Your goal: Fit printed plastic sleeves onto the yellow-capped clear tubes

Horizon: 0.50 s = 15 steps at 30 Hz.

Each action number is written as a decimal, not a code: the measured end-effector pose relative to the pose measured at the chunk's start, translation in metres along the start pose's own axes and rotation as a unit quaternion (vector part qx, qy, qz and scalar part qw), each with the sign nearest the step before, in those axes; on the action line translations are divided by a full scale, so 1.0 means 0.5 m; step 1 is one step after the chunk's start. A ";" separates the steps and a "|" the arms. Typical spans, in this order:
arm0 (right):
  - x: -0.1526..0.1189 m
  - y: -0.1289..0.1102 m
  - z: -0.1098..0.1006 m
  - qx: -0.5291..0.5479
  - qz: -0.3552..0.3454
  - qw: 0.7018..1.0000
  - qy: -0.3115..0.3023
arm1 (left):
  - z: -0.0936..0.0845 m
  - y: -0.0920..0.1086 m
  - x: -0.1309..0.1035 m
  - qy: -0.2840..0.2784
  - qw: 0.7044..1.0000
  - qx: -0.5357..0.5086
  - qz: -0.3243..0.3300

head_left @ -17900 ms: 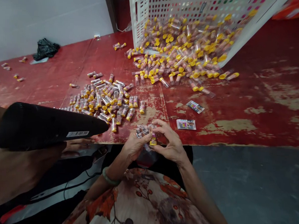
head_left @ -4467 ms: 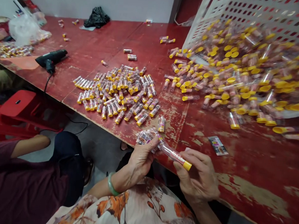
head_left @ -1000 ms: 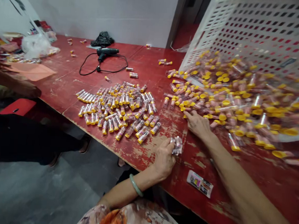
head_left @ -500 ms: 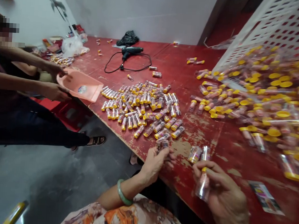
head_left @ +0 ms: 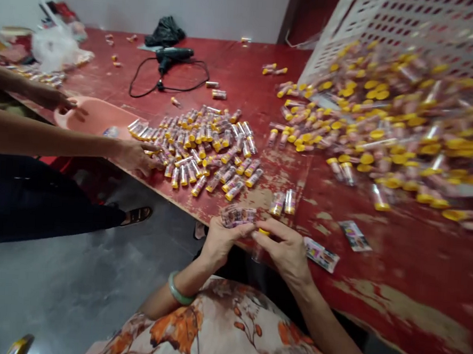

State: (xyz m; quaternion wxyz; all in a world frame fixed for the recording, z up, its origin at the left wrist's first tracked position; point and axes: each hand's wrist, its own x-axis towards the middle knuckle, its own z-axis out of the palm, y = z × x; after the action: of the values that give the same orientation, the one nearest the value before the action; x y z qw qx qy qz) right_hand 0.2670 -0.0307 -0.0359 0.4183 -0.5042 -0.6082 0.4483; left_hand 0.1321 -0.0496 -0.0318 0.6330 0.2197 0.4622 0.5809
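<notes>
My left hand (head_left: 217,244) is closed on a small stack of clear printed plastic sleeves (head_left: 238,216), above the table's front edge. Right beside it, my right hand (head_left: 287,254) pinches a small clear tube with a yellow cap (head_left: 263,232); the tube's lower part is blurred. The fingertips of both hands meet near the sleeves. Two wrapped tubes (head_left: 283,202) lie just beyond my right hand. Flat printed sleeves (head_left: 322,255) rest on the table to its right. A pile of wrapped yellow-capped tubes (head_left: 198,148) spreads out ahead of my left hand.
A co-worker's hand (head_left: 135,156) reaches to the pile's left edge, beside a pink scoop-like tray (head_left: 91,116). At right, a white perforated basket (head_left: 328,54) spills many yellow-capped tubes (head_left: 384,116). Behind the pile are a black heat gun with cord (head_left: 174,55) and a black plastic bag (head_left: 165,31).
My right hand has moved left with the tube, up to my left hand. The co-worker's hand has gone from the pink tray to the pile. My view has shifted right.
</notes>
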 end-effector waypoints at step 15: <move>0.014 0.013 -0.038 0.023 0.065 0.997 0.037 | 0.008 0.006 0.025 0.033 0.998 -0.010 -0.055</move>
State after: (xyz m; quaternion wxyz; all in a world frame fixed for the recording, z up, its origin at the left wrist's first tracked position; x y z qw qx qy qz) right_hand 0.2859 -0.0209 -0.0372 0.4221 -0.5493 -0.5479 0.4690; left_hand 0.1328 -0.0360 -0.0317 0.6504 0.1685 0.4884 0.5569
